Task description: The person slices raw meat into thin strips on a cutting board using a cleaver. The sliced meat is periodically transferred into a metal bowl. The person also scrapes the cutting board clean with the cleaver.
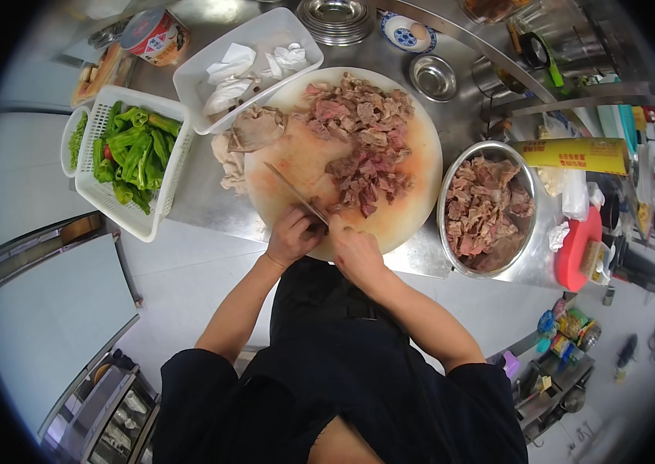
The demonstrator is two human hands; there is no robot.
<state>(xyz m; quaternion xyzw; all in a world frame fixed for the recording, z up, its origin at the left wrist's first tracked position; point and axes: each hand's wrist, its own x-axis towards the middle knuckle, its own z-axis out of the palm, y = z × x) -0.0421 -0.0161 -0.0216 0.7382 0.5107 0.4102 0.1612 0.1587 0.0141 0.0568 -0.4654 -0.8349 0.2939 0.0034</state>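
My right hand (356, 249) is closed round the handle of a knife (295, 191), whose blade points up and left over a round cutting board (287, 156). Close beside it at the board's near edge, my left hand (294, 236) holds down a dark piece of meat, mostly hidden under the fingers. Sliced cooked meat (371, 136) lies heaped on the board's far and right parts. A larger uncut piece of meat (258, 129) rests at the upper left edge, with paler pieces (231, 162) beside it. More slices (481, 214) fill an oval metal bowl (446, 232) to the right.
Left stands a white plastic basket (159, 217) of green peppers (136, 151). Behind the board are a plastic tub (185, 87) with crumpled paper, stacked metal dishes (336, 23) and a small metal bowl (433, 78). A yellow film roll box (576, 155) and a red board (581, 249) lie right.
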